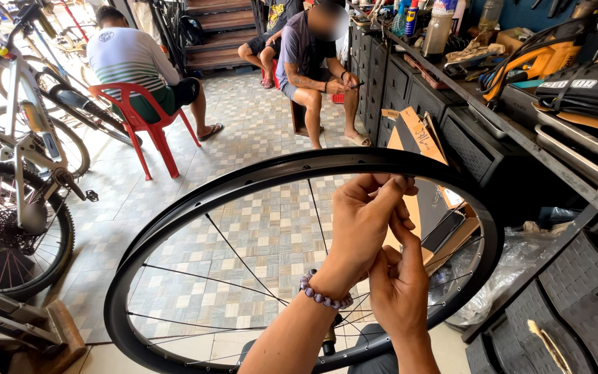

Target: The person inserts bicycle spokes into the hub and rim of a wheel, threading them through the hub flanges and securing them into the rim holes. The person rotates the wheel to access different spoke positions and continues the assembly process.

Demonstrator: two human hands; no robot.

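A black bicycle wheel (209, 190) with thin spokes stands tilted in front of me, its hub (330, 336) low behind my forearms. My left hand (365, 221), a bead bracelet on its wrist, is raised inside the rim's circle with the fingers curled in a pinch. Just below and to its right, my right hand (399, 291) reaches up, and its fingertips meet the left hand's fingers. Neither hand grips the rim. Whether something small sits between the fingers is hidden.
A white bicycle (22, 138) stands at the left. One person sits on a red plastic chair (150, 125), another on a stool (299, 114) beside dark drawers. A cluttered workbench (520, 131) runs along the right, with a cardboard box (417, 135) and plastic bags (513, 270) below.
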